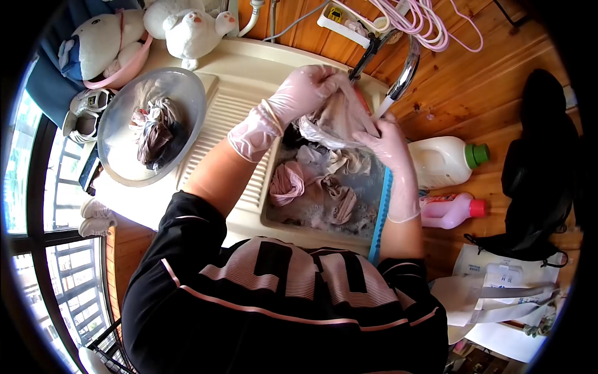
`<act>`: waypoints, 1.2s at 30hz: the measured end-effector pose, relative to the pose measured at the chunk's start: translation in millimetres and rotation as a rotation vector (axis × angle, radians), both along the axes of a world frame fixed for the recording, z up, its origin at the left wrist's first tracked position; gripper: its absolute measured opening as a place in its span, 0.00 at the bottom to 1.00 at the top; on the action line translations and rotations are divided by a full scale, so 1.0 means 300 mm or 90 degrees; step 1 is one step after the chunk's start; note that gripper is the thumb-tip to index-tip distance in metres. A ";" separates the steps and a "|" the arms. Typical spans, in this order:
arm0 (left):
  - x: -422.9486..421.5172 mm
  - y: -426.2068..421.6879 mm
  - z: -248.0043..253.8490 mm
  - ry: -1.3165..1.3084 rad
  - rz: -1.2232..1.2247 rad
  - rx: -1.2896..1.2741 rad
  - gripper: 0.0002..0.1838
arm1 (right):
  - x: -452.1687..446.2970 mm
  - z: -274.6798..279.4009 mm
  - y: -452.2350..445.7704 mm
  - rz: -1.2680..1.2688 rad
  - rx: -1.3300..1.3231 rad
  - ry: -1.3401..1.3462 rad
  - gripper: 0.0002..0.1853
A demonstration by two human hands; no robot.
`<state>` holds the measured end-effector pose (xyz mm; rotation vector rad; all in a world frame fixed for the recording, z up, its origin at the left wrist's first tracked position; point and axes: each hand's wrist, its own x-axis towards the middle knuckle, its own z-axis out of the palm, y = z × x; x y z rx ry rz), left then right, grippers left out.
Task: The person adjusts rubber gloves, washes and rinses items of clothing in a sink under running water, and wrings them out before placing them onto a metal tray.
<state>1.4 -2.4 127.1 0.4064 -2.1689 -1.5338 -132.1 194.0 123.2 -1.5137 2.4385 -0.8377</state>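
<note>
My left hand, in a thin translucent glove with a band at the wrist, is closed on the upper edge of a wet, greyish-pink cloth garment. The other side of this garment is pinched by my gloved right hand, so it stretches between the two. It hangs over the far end of the sink basin, close to the chrome faucet. Soapy water fills the basin around a pink cloth, a brownish cloth and other soaked pieces. What kind of garment I hold is unclear.
A translucent basin with wrung clothes stands left of the ribbed washboard. Plush toys and shoes sit beyond it. On the right are a green-capped white bottle, a pink bottle and a black bag.
</note>
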 end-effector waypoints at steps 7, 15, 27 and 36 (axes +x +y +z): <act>-0.067 -0.021 -0.020 -0.095 0.059 -0.058 0.21 | -0.086 -0.028 0.024 -0.075 -0.244 -0.509 0.14; -0.046 -0.095 -0.177 -0.257 0.011 -0.347 0.29 | -0.104 -0.031 -0.033 -0.125 -0.431 -0.988 0.13; -0.019 0.155 -0.265 -0.209 -0.208 -0.118 0.28 | -0.201 -0.003 -0.072 0.071 -0.241 -0.923 0.16; -0.023 0.072 -0.262 -0.233 0.163 -0.197 0.17 | -0.182 0.060 0.042 -0.115 -0.322 -0.850 0.10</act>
